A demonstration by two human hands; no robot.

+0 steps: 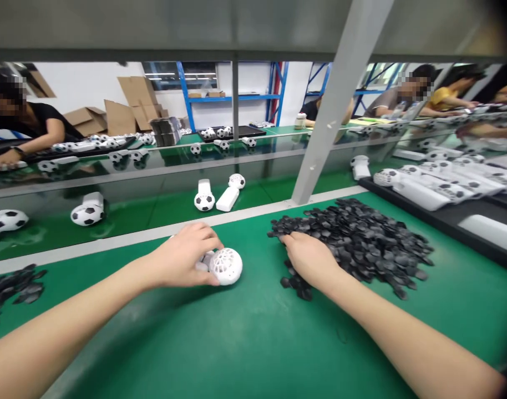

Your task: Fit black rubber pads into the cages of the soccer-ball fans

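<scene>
White plastic shows under my left hand (182, 256): a small fan (225, 266) with a perforated round head lies on the green bench (237, 343), its head poking out just right of my fingers, which are curled down over its handle end and touching it. My right hand (309, 256) lies palm-down on the near-left edge of a heap of black chips (361, 238), fingers together and pressed into them; I cannot tell whether it has pinched one. Fan and heap sit near each other, not touching.
</scene>
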